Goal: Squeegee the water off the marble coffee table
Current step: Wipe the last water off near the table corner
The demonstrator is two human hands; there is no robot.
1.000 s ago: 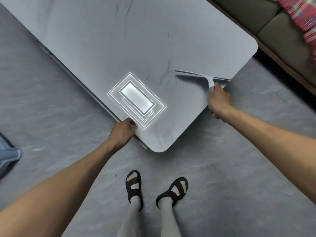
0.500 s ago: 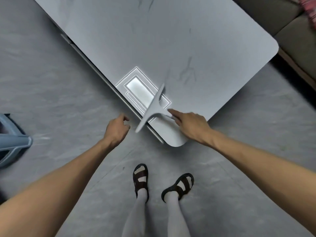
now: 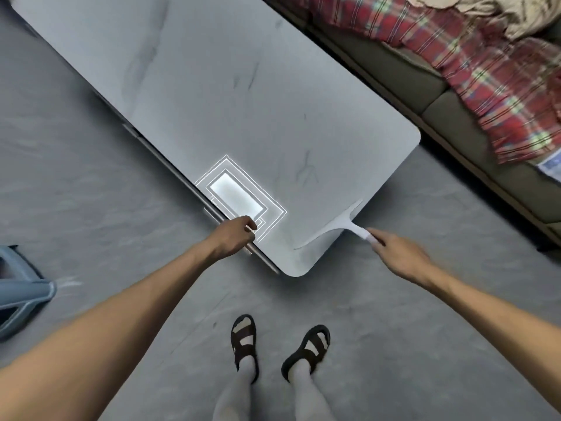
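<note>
The grey marble coffee table [image 3: 218, 95] runs diagonally from top left to its rounded near corner just ahead of my feet. A white squeegee [image 3: 337, 224] lies with its blade across that corner, near the right edge. My right hand [image 3: 397, 256] grips the end of its handle, off the table's edge. My left hand [image 3: 235, 238] is closed on the table's left edge, beside a bright ceiling-light reflection [image 3: 236, 197]. No water shows clearly on the top.
A sofa [image 3: 425, 77] with a red plaid blanket [image 3: 485, 71] lines the far right side, close to the table. A blue-grey plastic object [image 3: 21, 296] stands on the grey floor at far left. My sandalled feet [image 3: 279, 347] are just before the corner.
The squeegee has swung from the table's left edge back to the right side of the near corner. My left hand has returned to grip the left edge.
</note>
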